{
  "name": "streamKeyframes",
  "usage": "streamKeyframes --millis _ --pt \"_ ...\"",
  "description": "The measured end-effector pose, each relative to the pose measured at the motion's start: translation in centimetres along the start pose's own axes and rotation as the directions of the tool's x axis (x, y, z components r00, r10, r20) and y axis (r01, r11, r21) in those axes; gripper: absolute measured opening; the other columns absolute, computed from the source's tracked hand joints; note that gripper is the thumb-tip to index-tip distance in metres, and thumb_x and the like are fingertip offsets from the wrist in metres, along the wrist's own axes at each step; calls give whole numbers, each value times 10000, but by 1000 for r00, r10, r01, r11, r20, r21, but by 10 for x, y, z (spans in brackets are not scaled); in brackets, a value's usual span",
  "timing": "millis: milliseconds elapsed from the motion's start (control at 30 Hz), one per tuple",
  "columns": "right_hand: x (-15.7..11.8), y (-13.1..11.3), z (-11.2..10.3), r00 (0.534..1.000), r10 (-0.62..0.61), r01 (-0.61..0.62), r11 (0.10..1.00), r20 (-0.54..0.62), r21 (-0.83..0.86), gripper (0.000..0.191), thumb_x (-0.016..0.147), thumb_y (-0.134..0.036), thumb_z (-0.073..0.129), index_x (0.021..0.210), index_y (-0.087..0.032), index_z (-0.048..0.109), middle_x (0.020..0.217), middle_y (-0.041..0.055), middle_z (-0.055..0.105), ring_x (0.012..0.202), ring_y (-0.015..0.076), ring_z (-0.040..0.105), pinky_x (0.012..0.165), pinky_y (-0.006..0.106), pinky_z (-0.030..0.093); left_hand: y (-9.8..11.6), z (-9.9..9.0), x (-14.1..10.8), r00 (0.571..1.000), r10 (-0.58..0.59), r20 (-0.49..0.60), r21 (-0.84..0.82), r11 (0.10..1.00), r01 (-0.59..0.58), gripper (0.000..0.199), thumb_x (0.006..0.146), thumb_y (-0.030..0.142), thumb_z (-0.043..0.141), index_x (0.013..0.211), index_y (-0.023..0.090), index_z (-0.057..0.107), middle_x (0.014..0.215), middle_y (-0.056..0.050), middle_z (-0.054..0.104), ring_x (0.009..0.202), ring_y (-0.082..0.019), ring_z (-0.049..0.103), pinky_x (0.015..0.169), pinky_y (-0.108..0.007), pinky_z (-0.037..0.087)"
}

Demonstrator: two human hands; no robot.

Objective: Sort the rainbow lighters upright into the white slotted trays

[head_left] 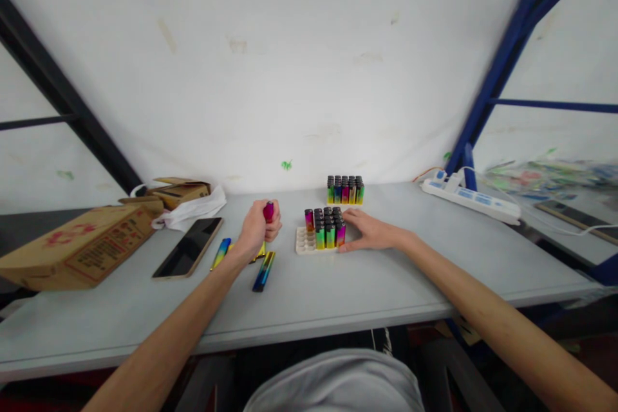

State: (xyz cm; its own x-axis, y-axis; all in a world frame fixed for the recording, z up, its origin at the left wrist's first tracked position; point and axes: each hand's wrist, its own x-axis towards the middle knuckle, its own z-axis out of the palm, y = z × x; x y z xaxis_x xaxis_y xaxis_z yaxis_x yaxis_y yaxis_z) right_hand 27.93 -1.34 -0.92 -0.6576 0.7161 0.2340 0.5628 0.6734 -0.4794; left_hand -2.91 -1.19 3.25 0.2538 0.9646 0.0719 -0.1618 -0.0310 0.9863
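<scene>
My left hand (258,226) is closed in a fist around a lighter, whose magenta end (268,210) sticks up above the fingers. On the table to its right sits a pale tray with round holes (305,243), partly filled with upright lighters (329,232) in rainbow colours with black tops. Holes at the tray's left end hold nothing. My right hand (364,230) grips the tray's right end, thumb at the front and fingers behind. Loose lighters lie below my left hand, among them a blue and yellow one (264,271) and another (221,252) further left.
A second block of upright lighters (345,190) stands at the wall. To the left are a phone (189,249), a white bag (197,208) and a cardboard box (72,248). A white power strip (470,199) with cables lies at the right, near a blue metal frame (502,58).
</scene>
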Motion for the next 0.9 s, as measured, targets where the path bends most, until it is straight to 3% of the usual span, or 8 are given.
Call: streamKeyframes --millis 167,467,633,733,900 --pt "0 0 -1 1000 -6 6 1000 1 -7 838 811 -700 733 1432 -168 549 1331 155 597 1229 341 553 1118 529 429 0 -3 2 999 -36 36 -48 998 38 405 853 543 449 603 233 376 465 100 148 393 -68 85 400 -181 75" --pt "0 -3 -2 1000 11 -11 1000 10 0 824 811 -694 736 1416 -165 552 1338 154 590 1241 337 551 1123 530 432 -4 0 1 1000 -3 -8 70 998 3 320 819 430 470 589 232 370 451 90 178 381 -70 122 399 -182 80" --pt "0 -2 -1 1000 9 -9 1000 8 -5 817 814 -692 733 1410 -161 559 1358 161 588 1251 345 550 1125 539 432 -4 1 2 999 -9 40 24 1000 8 453 847 623 480 638 233 384 460 102 184 377 -61 114 390 -178 90" --pt "0 -1 -1 1000 -4 4 1000 2 -11 813 806 -701 735 1404 -176 566 1357 149 593 1247 339 555 1132 533 432 -3 3 0 994 -27 105 23 999 25 536 842 750 479 714 238 388 483 101 273 366 -60 166 370 -175 147" --pt "0 -1 -1 1000 5 -5 999 -10 -40 789 796 -709 740 1355 -171 599 1319 146 610 1211 333 575 1111 520 457 -7 9 -2 989 17 146 79 997 -28 348 866 549 590 884 261 395 594 91 486 397 -98 373 364 -186 307"
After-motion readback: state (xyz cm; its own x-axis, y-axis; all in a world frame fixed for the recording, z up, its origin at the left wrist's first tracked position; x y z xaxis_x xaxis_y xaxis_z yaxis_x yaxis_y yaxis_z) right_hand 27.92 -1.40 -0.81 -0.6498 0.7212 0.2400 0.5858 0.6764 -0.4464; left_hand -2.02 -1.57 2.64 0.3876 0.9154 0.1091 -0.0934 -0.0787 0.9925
